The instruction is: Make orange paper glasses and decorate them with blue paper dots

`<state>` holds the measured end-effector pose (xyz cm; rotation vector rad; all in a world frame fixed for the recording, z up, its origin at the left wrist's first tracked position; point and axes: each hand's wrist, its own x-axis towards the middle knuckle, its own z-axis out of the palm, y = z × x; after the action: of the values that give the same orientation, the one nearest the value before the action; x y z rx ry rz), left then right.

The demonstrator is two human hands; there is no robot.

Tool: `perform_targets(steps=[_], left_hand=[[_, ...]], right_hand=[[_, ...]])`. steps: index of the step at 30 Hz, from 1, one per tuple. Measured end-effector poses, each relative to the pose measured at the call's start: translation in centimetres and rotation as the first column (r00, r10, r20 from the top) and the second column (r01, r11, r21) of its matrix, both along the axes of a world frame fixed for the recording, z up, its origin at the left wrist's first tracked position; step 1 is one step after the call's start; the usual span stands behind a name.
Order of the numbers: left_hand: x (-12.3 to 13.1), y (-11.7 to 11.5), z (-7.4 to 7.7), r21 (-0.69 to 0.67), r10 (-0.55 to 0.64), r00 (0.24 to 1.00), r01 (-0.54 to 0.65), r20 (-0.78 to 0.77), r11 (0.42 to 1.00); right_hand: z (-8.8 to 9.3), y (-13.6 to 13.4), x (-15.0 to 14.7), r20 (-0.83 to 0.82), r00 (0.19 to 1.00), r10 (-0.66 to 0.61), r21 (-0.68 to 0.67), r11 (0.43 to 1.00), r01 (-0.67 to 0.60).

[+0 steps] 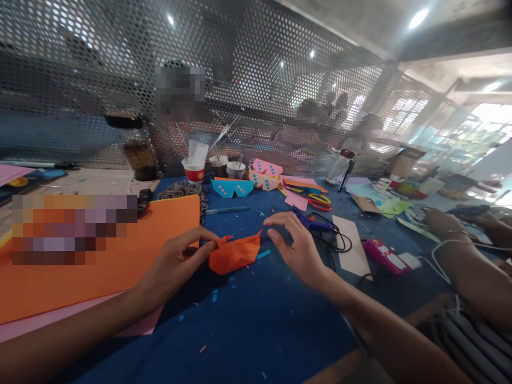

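A folded orange paper shape (234, 254) lies on the blue table cover (248, 320). My left hand (180, 261) pinches its left tip between thumb and fingers. My right hand (296, 245) hovers just right of the shape with fingers spread, holding nothing and apparently not touching it. Small scraps of paper dot the cover around both hands.
A large orange sheet (120, 266) over a pink one lies at left. Behind are paper cups (194, 170), folded blue (232, 188) and pink paper pieces, a blue pen (226, 210), scissors (318, 201) and a blue glue gun (314, 223) with cord. Another person's arm (468, 261) rests at right.
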<state>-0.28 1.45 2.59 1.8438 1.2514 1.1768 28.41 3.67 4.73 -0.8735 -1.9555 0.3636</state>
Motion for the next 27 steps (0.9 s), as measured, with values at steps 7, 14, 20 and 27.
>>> perform_targets(steps=[7,14,20,27], left_hand=[[0.4,-0.5,0.5,0.043,-0.016,1.000,0.017,-0.025,0.999],[0.5,-1.2,0.3,0.086,-0.057,0.996,0.063,-0.071,0.994],[0.5,-1.0,0.2,0.155,-0.113,0.991,0.122,-0.069,0.980],[0.5,-1.0,-0.1,0.212,-0.146,0.984,0.166,-0.104,0.963]], right_hand=[[3.1,-2.5,-1.6,0.074,0.990,0.117,-0.076,0.991,-0.112],[2.9,-2.4,-4.8,0.101,0.977,0.188,-0.233,0.959,-0.161],[1.5,-2.0,-5.7,0.027,0.987,0.157,-0.329,0.934,-0.140],[1.1,-2.3,-5.7,-0.054,0.987,0.150,-0.477,0.864,-0.158]])
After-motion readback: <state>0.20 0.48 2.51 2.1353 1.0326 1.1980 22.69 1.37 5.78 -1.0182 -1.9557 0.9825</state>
